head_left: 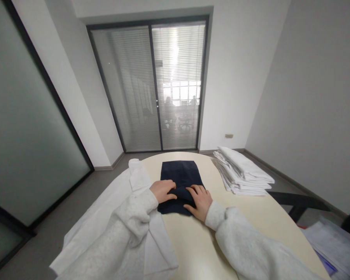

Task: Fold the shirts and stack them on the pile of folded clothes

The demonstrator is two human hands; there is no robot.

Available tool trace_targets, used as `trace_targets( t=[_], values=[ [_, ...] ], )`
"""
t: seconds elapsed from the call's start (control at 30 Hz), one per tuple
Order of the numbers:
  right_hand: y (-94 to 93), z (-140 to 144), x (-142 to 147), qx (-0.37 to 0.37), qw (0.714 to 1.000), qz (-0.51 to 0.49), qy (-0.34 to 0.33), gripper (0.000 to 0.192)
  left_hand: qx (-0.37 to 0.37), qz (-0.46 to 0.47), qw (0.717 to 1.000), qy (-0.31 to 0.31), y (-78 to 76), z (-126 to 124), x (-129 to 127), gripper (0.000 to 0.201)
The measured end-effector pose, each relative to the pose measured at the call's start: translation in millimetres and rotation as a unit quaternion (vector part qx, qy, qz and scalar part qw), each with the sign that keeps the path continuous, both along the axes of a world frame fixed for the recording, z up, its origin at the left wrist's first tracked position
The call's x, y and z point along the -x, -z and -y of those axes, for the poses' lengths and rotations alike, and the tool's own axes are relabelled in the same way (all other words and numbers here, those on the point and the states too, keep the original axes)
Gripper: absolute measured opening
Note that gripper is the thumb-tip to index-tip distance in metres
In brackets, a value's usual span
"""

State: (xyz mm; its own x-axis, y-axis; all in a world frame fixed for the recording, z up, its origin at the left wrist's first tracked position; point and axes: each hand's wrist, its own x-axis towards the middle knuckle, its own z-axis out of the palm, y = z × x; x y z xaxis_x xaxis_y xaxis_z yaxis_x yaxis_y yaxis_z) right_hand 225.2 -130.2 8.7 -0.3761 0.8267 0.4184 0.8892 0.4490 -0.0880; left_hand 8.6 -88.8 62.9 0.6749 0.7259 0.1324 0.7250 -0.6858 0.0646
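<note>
Both hands lay on the dark folded cloth (181, 182) mid-table (251, 221): left hand (162, 190) pinching a fold, right hand (200, 201) flat, fingers loose. White stack (242, 171) sat at the right edge.

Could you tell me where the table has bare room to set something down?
Bare table lies between the dark folded cloth and the near edge, and right toward the white stack. The left side is crowded with white fabric; both hands cover the cloth.
</note>
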Motion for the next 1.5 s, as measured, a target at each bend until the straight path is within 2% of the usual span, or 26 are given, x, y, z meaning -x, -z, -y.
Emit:
trace_targets(
  t=[0.07,0.17,0.27,0.33,0.47,0.57,0.7,0.93,1.07,1.23,1.3,1.37,1.43,1.5],
  values=[
    [5.0,-1.8,0.5,0.009,1.0,-0.012,0.005,0.06,-0.03,-0.017,0.999,0.023,-5.1,3.4,-1.8,0.024],
    [7.4,-4.0,0.3,0.011,1.0,-0.025,0.015,0.06,-0.055,-0.041,0.996,0.049,-12.1,9.1,-4.7,0.022],
    [3.6,-4.3,-0.8,0.003,1.0,-0.019,0.008,0.063,-0.041,-0.06,0.996,0.056,-11.4,14.4,-9.1,0.022],
    [-0.7,-4.2,-2.3,0.012,1.0,-0.008,-0.005,0.063,-0.011,-0.077,0.996,0.039,-5.6,17.1,-13.1,0.029],
    [-13.0,-4.8,-7.8,0.046,0.997,0.027,-0.048,0.035,0.027,-0.092,0.995,-0.017,3.5,19.9,-17.5,0.043],
    [-25.5,-4.5,-12.2,0.028,0.996,0.054,-0.067,0.022,0.015,-0.073,0.997,-0.033,-2.8,22.0,-16.0,0.038],
    [-36.6,1.9,-11.4,0.004,0.992,0.1,-0.073,0.023,0.002,-0.061,0.998,-0.033,-12.2,28.4,-17.4,0.038],
    [-31.5,18.9,0.1,0.103,0.977,0.173,-0.063,0.04,0.082,-0.136,0.987,-0.01,3.5,30.1,-23.2,0.037],
    [-32.4,16.3,-3.5,0.115,0.979,0.148,-0.078,0.049,0.094,-0.106,0.99,0.003,2.1,29.7,-21.6,0.042],
    [-22.8,10.1,-10.1,0.149,0.971,0.12,-0.144,0.058,0.133,-0.083,0.988,0.015,4.1,33.5,-24.3,0.053],
    [-20.4,7.7,-15.7,0.177,0.965,0.092,-0.17,0.053,0.166,-0.058,0.984,0.025,6.5,31.4,-23.0,0.064],
    [-23.1,4.5,-22.5,0.212,0.954,0.044,-0.207,0.039,0.209,-0.027,0.976,0.051,8.9,26.1,-20.1,0.071],
    [-29.4,0.0,-26.8,0.242,0.944,-0.003,-0.226,0.03,0.252,0.0,0.964,0.082,11.5,19.2,-17.2,0.063],
    [-34.6,-6.1,-25.3,0.226,0.954,-0.03,-0.194,0.034,0.279,0.022,0.955,0.101,14.2,13.0,-15.4,0.05]
  ],
)
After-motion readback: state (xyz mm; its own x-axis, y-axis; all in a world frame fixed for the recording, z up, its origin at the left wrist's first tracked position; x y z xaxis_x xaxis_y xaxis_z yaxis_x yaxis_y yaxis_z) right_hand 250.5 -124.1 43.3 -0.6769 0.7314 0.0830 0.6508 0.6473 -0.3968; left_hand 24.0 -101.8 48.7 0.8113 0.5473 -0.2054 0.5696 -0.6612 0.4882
